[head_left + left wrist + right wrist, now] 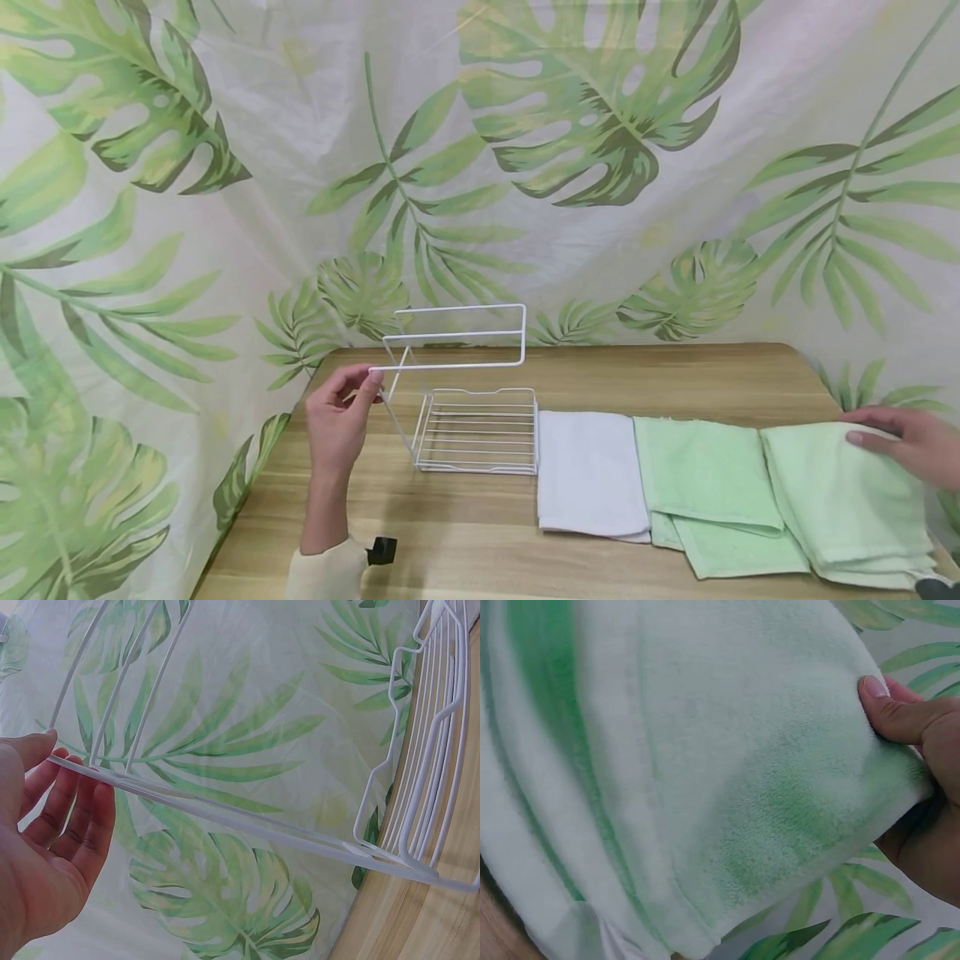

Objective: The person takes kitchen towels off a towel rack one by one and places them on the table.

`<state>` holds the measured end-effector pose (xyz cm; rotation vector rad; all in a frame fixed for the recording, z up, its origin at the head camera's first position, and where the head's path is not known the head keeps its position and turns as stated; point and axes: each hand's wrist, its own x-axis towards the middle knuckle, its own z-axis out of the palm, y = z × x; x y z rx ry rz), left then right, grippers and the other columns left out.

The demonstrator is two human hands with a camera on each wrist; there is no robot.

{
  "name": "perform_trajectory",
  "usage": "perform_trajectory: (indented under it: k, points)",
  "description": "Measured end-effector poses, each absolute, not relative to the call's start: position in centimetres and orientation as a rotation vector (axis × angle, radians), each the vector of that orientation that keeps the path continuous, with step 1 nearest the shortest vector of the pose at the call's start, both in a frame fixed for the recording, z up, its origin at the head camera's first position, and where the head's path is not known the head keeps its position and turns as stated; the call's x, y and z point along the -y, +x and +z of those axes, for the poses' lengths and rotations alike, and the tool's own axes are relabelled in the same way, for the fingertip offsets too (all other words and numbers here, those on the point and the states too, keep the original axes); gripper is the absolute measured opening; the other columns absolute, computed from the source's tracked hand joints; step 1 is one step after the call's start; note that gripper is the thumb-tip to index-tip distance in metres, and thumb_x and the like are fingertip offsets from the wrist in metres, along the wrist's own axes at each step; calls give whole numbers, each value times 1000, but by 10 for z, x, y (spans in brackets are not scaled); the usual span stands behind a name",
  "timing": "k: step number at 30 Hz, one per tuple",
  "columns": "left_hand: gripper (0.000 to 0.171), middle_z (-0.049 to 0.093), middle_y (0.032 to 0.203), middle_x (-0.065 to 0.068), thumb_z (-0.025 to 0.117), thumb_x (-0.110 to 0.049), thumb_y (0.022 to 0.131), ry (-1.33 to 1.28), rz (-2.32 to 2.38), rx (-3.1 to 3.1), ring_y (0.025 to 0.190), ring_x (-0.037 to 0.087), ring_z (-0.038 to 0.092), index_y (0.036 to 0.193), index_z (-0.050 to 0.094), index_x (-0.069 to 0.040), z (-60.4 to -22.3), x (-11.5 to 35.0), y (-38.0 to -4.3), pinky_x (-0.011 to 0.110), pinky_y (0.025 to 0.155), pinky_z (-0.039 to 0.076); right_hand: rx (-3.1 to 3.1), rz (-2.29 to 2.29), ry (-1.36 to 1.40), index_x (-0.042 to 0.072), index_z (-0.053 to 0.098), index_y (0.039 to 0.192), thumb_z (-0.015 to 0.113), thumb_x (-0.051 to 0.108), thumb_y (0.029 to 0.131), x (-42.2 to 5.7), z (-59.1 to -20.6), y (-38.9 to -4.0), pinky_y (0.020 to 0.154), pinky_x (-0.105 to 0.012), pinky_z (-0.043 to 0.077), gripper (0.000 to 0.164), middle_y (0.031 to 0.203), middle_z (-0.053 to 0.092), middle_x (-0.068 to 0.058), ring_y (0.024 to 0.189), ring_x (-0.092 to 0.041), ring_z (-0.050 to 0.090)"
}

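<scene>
A white wire rack [480, 468] stands on the table, with a slatted basket below and an open frame of bars above. My left hand [341, 408] pinches the near left corner of that upper frame between thumb and fingers, as the left wrist view also shows. At the far right, my right hand [911, 442] grips the edge of a folded pale green towel [840, 492], thumb on top. The right wrist view shows the towel's layered folds [780, 795] and the thumb pressing its edge; the fingers beneath are mostly hidden.
Right of the rack lies a folded white towel [592, 475], then a folded light green towel [705, 467] with a lower layer sticking out. The wooden table [465, 542] backs onto a leaf-patterned cloth [570, 250]. A small black object [382, 550] is at the left sleeve.
</scene>
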<state>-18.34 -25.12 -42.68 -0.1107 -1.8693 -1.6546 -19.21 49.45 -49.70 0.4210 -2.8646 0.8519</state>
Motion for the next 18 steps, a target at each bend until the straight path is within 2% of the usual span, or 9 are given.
perform_trajectory:
  k: [2,4,5,7,8,11,14,15,18]
  points:
    - [13,71,81,-7,75,2,98,-107,-1653,1873,69,6,70,106,74,13,-427,251,-183,21,67,66,2884,839,413,-3,74,117,80,15,97,-496,-500,-194,71,-4,43,28,110,51,48,101,32,36]
    - [13,71,81,-7,75,2,98,-104,-1656,1873,69,6,69,106,73,13,-427,251,-183,20,67,66,2898,809,406,-3,74,117,80,16,97,-496,-503,-196,69,-13,53,29,107,67,35,100,30,38]
    - [13,71,81,-7,75,2,98,-104,-1656,1873,69,6,69,106,73,13,-427,251,-183,20,67,66,2902,794,413,-4,73,117,80,15,97,-495,-503,-196,69,-24,60,29,107,76,22,97,25,50]
    - [13,71,81,-7,75,2,98,-105,-1657,1872,69,5,69,106,73,13,-427,251,-183,20,67,65,2908,745,410,-5,72,117,80,15,97,-493,-504,-197,69,-47,65,30,107,82,-9,92,1,72]
    - [13,71,81,-7,75,2,98,-106,-1657,1872,69,5,69,106,73,13,-427,251,-183,19,67,65,2916,724,403,-6,72,117,80,16,97,-492,-505,-198,70,-59,64,30,110,78,-25,93,-17,77]
    - [13,71,81,-7,74,2,99,-110,-1657,1874,68,4,69,106,73,13,-427,251,-183,19,67,65,2947,694,408,-9,70,118,76,17,100,-489,-506,-199,73,-74,57,32,117,70,-41,102,-64,65]
    - [13,71,81,-7,74,2,99,-114,-1655,1874,69,4,69,106,73,13,-427,251,-183,18,67,65,2944,669,400,-7,71,117,78,18,98,-489,-511,-200,76,-49,65,32,115,71,-39,96,-27,78]
    - [13,71,82,-7,74,2,99,-114,-1654,1873,69,4,69,106,73,13,-427,251,-183,18,67,65,2935,670,407,-7,72,116,79,17,97,-489,-514,-200,75,-37,63,31,114,73,-37,94,-10,75]
    - [13,71,82,-7,74,2,99,-116,-1652,1872,70,4,69,106,73,13,-427,251,-182,18,67,65,2898,647,395,-3,75,113,83,17,93,-488,-522,-200,68,-18,52,29,109,76,-32,87,16,58]
